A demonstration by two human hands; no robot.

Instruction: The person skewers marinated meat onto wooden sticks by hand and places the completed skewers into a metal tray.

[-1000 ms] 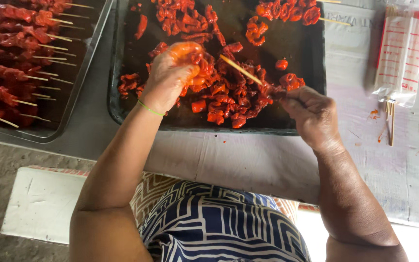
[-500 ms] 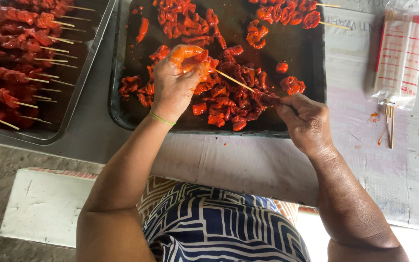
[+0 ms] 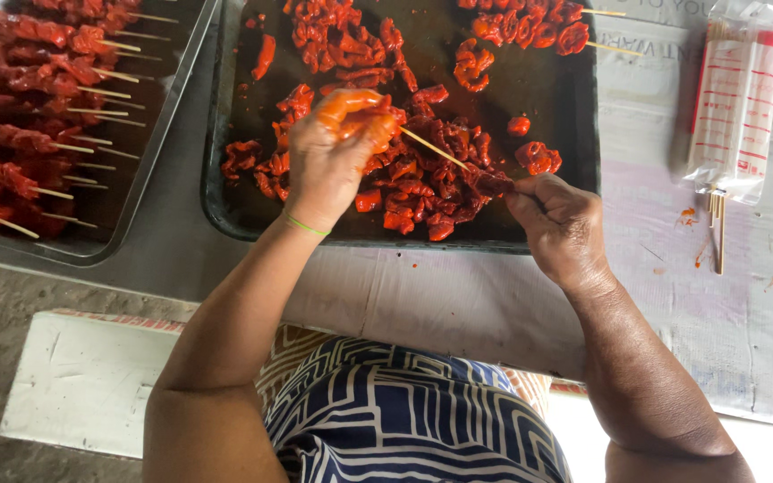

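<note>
Our right hand (image 3: pixel 558 224) pinching a bamboo skewer (image 3: pixel 434 148) by its meat-loaded end, our left hand (image 3: pixel 337 152) closed on a red marinated piece at the tip, over the dark tray (image 3: pixel 225 210), finished skewers (image 3: pixel 29 134) far left

Food-prep kitchen: marinated meat trays (image 3: pixel 225 192), skewers (image 3: pixel 91 91).

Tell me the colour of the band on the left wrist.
Light green, a thin band just below the left hand; seen in the head view.

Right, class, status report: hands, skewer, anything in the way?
Left hand pinching meat piece at skewer tip. Right hand gripping skewer's loaded end. Nothing between them.
</note>
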